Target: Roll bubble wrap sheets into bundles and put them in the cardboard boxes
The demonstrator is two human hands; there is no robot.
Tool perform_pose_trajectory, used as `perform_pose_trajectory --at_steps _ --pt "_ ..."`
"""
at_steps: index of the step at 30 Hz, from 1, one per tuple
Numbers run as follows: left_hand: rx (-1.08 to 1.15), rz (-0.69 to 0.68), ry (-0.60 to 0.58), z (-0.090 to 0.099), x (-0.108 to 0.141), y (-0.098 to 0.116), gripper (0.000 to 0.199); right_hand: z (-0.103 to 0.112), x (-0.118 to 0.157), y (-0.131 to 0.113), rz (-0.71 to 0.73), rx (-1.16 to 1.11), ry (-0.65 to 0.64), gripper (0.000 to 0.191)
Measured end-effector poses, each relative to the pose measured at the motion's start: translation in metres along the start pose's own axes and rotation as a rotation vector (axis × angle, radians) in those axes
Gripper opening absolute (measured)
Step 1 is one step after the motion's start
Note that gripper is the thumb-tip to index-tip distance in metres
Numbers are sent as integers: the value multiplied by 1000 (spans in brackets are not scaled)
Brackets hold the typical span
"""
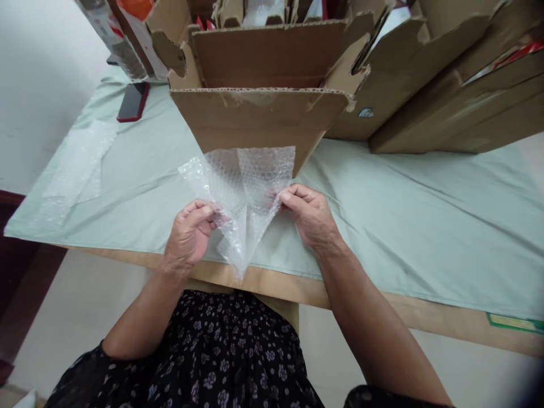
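Observation:
Between my two hands hangs a clear sheet of bubble wrap (266,170), folded so that it narrows to a point over the table's front edge. My left hand (191,229) pinches its left side between thumb and fingers. On the right side, my right hand (308,212) pinches the edge in the same way. Some fingertips of both hands show only dimly through the plastic. Just behind the wrap stands an open cardboard box (263,116), its front panel partly covered by the wrap's upper edge.
More bubble wrap (80,164) lies flat at the left. A phone (133,102) with a red edge rests behind it, near a clear plastic bottle (123,48). Large cardboard boxes (459,107) stand along the back right. A pale green cloth (403,226) covers the table.

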State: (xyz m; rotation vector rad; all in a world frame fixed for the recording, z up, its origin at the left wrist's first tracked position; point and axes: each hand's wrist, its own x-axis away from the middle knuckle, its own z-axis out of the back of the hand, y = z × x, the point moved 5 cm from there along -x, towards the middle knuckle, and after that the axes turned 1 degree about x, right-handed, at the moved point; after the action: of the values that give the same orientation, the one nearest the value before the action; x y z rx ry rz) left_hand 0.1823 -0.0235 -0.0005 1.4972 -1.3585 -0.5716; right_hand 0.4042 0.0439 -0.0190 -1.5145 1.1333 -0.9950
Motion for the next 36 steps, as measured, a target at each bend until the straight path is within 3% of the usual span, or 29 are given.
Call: perform_pose_trajectory --at_steps 4,7,13,18,22,28,32,36 --pt "-26 25 15 20 11 18 25 15 -5 -5 -28 -24 45 34" --pt "-28 100 46 29 17 13 26 27 -10 -5 -48 50 96 43" --pt "-12 251 181 48 26 -12 32 25 4 -1 -187 141 -91 89" --pt "4 254 161 56 29 -9 38 9 39 -2 -131 546 -146 112" --pt "5 299 167 57 32 -7 36 -4 67 -7 -40 837 -151 103" --pt "36 317 137 57 33 -10 33 3 95 -8 -45 954 -93 90" --pt "70 323 98 60 41 -16 33 14 79 -5 1 924 25 58" --pt "48 399 -49 54 56 -24 32 21 35 -18 118 944 113 47"
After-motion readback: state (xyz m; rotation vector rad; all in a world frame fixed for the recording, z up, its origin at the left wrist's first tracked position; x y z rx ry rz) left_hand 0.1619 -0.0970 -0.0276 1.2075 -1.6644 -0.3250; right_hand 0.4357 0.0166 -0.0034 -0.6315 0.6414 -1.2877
